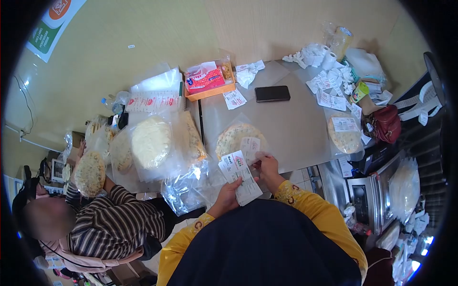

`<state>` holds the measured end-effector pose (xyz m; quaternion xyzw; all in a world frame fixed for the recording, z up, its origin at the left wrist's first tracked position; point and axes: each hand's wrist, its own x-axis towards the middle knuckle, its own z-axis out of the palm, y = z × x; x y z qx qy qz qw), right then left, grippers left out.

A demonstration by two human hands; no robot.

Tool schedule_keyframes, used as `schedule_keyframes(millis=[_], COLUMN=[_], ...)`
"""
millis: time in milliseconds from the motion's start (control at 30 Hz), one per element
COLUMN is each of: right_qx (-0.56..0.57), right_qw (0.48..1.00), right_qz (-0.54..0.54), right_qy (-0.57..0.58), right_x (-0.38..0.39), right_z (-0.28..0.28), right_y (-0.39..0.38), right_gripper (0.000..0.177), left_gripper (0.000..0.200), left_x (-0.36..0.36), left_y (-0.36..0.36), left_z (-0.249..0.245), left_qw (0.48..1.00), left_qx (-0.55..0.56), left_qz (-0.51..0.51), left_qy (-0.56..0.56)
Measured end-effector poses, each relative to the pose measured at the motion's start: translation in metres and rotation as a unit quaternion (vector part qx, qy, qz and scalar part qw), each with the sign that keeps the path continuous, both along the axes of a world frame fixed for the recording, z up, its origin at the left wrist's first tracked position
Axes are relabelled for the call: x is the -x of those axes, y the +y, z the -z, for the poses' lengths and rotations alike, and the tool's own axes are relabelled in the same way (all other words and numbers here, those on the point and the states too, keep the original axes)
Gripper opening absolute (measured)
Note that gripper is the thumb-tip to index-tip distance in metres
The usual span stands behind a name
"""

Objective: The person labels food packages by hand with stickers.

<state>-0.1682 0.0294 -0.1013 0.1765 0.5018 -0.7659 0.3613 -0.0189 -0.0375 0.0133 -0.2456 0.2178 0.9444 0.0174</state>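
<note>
A stack of printed paper labels [245, 189] is in my left hand [228, 196], thumb on top; the upper label reads "Beef". My right hand [267, 167] is closed in a pinch at the near edge of a clear plastic bag [265, 139]. Inside the bag lies a round, flat pizza [231, 138] with speckled topping. A small label [251, 147] shows hazily through the plastic, its lower corner right at my right fingertips. The label stack overlaps the pizza's near edge in this view.
A black phone [272, 94] lies beyond the pizza, near an orange tissue basket [212, 90]. Bagged pizzas [151, 142] are piled left; another labelled one [344, 136] sits right, by crumpled papers [336, 81]. At left, a person in a striped top [114, 224] handles a bagged pizza [89, 174].
</note>
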Motion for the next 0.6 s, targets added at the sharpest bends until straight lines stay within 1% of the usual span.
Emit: schedule_keyframes(millis=[100,200,300,400,500,600], right_qx=[0.018,0.072,0.129,0.126,0.107,0.120], right_qw=[0.999,0.993,0.990,0.983,0.968,0.976], right_qz=[0.038,0.071,0.007,0.055,0.048,0.036], right_qy=[-0.010,-0.061,-0.062,-0.120,-0.224,-0.176], right_x=[0.001,0.001,-0.004,-0.003,0.004,0.005], right_z=[-0.004,-0.011,-0.004,-0.001,0.011,0.010], right_y=[0.004,0.002,-0.013,-0.038,-0.053,-0.052], right_gripper=[0.013,0.015,0.016,0.017,0.017,0.016], left_gripper=[0.038,0.038,0.037,0.038,0.041,0.046], left_x=[-0.003,-0.006,-0.008,-0.012,-0.019,-0.028], left_y=[0.001,0.001,0.001,0.001,0.000,-0.004], left_z=[-0.001,0.001,0.009,0.008,-0.001,-0.005], left_qw=[1.000,0.999,0.999,0.999,0.999,0.998], left_qx=[0.025,0.044,0.038,0.037,0.046,0.052], left_qz=[0.011,0.023,0.024,0.024,0.012,-0.017], left_qy=[-0.009,-0.007,0.004,0.006,0.017,0.030])
